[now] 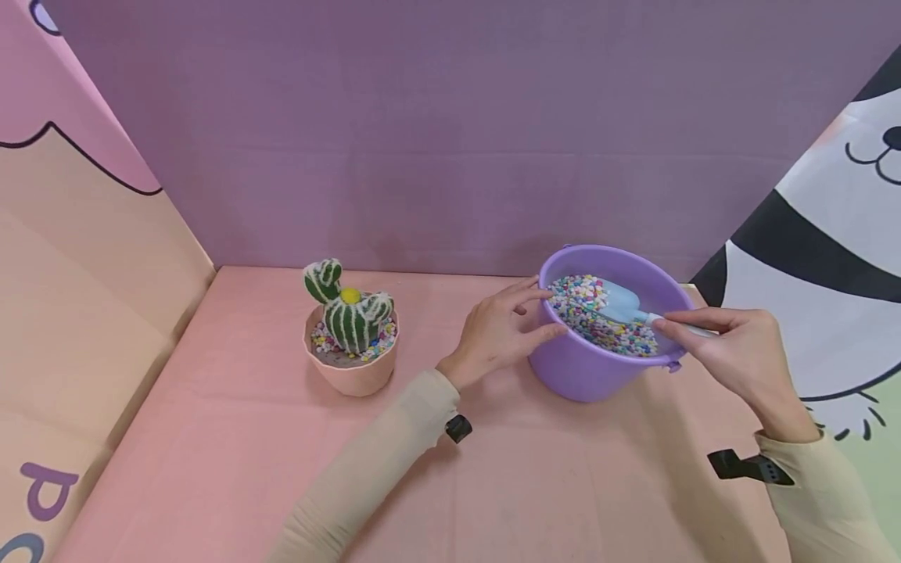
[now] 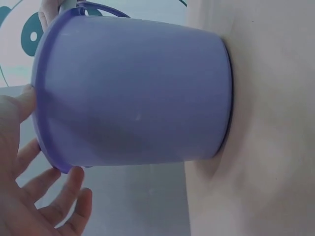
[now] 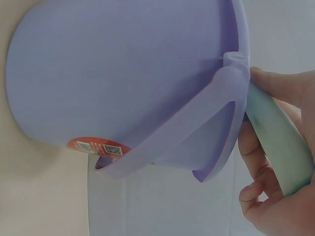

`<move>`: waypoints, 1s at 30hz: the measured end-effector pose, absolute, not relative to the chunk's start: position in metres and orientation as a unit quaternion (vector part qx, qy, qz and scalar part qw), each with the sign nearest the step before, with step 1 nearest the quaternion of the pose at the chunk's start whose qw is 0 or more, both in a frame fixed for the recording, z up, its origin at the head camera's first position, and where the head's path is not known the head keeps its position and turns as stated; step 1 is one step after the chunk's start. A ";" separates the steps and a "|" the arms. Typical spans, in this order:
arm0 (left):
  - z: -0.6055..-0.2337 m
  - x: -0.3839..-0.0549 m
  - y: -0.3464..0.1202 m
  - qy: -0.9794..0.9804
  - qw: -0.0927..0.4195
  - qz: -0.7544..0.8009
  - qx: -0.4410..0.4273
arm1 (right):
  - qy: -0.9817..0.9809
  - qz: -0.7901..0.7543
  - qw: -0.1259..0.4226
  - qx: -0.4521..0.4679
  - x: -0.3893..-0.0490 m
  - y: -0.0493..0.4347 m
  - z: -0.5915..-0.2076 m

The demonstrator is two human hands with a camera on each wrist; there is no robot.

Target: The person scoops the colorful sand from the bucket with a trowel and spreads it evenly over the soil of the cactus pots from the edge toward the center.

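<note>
A purple bucket (image 1: 587,367) holds small multicoloured pebbles (image 1: 584,293). My right hand (image 1: 746,352) grips the pale handle of a light blue toy shovel (image 1: 621,301) over the bucket's right rim. Its blade lies inside, against the pebbles, with some pebbles at its tip. In the right wrist view the shovel's handle (image 3: 283,140) runs between thumb and fingers. My left hand (image 1: 496,332) touches the bucket's left rim with spread, slightly bent fingers. The left wrist view shows the thumb (image 2: 25,101) against the rim, with the other fingers farther round it.
Left of the bucket stands a peach pot (image 1: 355,381) with a green cactus (image 1: 352,324) and coloured pebbles around it. The bucket's handle (image 3: 172,130) hangs down its side. Behind the pink tabletop (image 1: 246,469) rises a purple wall (image 1: 450,156), with printed panels at both sides.
</note>
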State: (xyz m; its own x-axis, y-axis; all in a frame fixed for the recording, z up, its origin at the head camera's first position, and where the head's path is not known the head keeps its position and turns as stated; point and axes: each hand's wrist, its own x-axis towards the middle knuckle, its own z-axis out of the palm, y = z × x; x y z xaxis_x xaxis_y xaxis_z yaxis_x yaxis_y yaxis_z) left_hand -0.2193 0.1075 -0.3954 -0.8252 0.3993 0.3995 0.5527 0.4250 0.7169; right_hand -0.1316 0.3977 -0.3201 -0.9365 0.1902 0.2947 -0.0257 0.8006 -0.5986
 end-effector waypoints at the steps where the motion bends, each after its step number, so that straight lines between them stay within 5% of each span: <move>1: -0.395 -0.218 0.107 -0.843 0.084 -0.451 -0.282 | -0.933 0.314 0.173 -0.046 -0.131 0.398 -0.320; 30: -0.393 -0.205 0.085 -0.833 0.099 -0.466 -0.281 | -0.926 0.330 0.179 -0.039 -0.121 0.384 -0.314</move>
